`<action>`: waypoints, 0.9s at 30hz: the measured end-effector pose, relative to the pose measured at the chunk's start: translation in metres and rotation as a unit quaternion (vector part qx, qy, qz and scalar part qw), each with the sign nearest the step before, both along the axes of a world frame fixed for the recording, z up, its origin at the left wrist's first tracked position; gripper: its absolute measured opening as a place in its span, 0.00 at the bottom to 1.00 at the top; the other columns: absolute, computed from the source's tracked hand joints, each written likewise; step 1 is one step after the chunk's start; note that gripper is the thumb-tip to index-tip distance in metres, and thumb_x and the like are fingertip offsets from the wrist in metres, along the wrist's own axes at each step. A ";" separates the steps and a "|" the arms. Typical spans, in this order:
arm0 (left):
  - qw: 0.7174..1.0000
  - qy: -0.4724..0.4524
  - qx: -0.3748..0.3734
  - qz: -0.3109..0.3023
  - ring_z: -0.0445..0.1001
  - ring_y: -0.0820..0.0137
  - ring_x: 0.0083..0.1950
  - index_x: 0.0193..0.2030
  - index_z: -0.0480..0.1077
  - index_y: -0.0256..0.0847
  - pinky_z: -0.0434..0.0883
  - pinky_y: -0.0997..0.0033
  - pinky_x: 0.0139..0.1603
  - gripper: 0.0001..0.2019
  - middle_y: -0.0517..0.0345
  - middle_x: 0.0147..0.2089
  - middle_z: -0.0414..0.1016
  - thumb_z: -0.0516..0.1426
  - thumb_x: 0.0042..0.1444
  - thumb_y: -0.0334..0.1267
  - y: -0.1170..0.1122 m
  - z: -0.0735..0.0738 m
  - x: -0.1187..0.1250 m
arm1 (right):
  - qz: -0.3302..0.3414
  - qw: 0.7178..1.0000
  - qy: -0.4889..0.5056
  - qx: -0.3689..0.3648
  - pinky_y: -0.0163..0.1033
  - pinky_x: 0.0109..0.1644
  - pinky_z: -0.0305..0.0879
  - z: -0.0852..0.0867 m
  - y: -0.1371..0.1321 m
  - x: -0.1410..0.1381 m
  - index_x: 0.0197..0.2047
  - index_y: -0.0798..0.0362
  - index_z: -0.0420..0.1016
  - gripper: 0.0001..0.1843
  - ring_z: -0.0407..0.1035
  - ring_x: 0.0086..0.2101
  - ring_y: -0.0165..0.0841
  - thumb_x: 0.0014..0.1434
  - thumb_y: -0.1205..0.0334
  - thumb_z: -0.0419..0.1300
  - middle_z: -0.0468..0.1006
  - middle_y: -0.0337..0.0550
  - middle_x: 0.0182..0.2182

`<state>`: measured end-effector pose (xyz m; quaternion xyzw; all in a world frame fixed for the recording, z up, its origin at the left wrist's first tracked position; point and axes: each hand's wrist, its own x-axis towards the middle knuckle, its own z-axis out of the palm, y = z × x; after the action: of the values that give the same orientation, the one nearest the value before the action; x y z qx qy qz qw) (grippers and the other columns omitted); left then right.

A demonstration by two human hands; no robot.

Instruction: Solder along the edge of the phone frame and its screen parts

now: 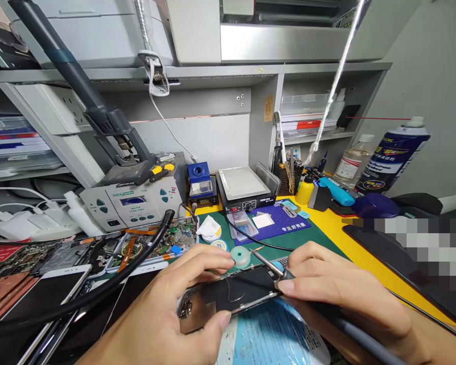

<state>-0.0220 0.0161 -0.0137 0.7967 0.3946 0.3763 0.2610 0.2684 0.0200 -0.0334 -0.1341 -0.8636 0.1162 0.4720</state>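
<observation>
My left hand (178, 299) is closed round the left end of a phone screen (243, 291), thumb on the near edge and fingers along the far edge. Its back faces up, dark with a coppery area at the left and a thin curled wire or hair on it. In my right hand (338, 284) is a soldering iron (269, 266), gripped like a pen. The iron's tip points up and left past the screen's far edge, near a pale green reel (240, 257); contact cannot be made out. Under the screen lies a blue and white printed wrapper (269, 334).
At the left stand a grey soldering station (133, 200), its black hose (137, 263) crossing several phones, and a tray of circuit boards (182, 238). A hot plate (247, 183) sits behind. At the right are a spray can (397, 154), a bottle (353, 159) and a dark phone (399, 268).
</observation>
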 end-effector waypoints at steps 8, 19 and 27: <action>0.989 0.061 0.135 0.004 0.85 0.68 0.53 0.52 0.79 0.54 0.82 0.78 0.53 0.20 0.62 0.53 0.84 0.65 0.53 0.31 -0.006 0.006 0.005 | -0.014 1.000 -0.002 0.016 0.45 0.42 0.77 0.003 0.001 -0.004 0.62 0.62 0.76 0.25 0.76 0.36 0.38 0.63 0.84 0.64 0.79 0.48 0.38; 0.932 0.153 0.324 0.044 0.83 0.60 0.46 0.43 0.81 0.47 0.84 0.61 0.50 0.12 0.52 0.41 0.82 0.67 0.58 0.51 0.001 0.025 0.040 | -0.022 0.999 -0.028 0.001 0.46 0.46 0.79 0.011 -0.003 -0.003 0.61 0.58 0.77 0.21 0.76 0.37 0.38 0.67 0.80 0.63 0.81 0.48 0.36; 0.921 0.163 0.351 0.041 0.81 0.61 0.44 0.42 0.80 0.47 0.83 0.58 0.50 0.12 0.52 0.39 0.81 0.65 0.61 0.51 -0.001 0.018 0.039 | 0.004 1.000 -0.028 0.000 0.46 0.44 0.78 0.006 -0.007 -0.006 0.65 0.59 0.73 0.24 0.75 0.36 0.38 0.67 0.81 0.61 0.80 0.48 0.37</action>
<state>0.0173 0.0153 0.0039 0.8706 0.3067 0.3659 -0.1186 0.2622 0.0132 -0.0271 -0.1342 -0.8770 0.1144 0.4471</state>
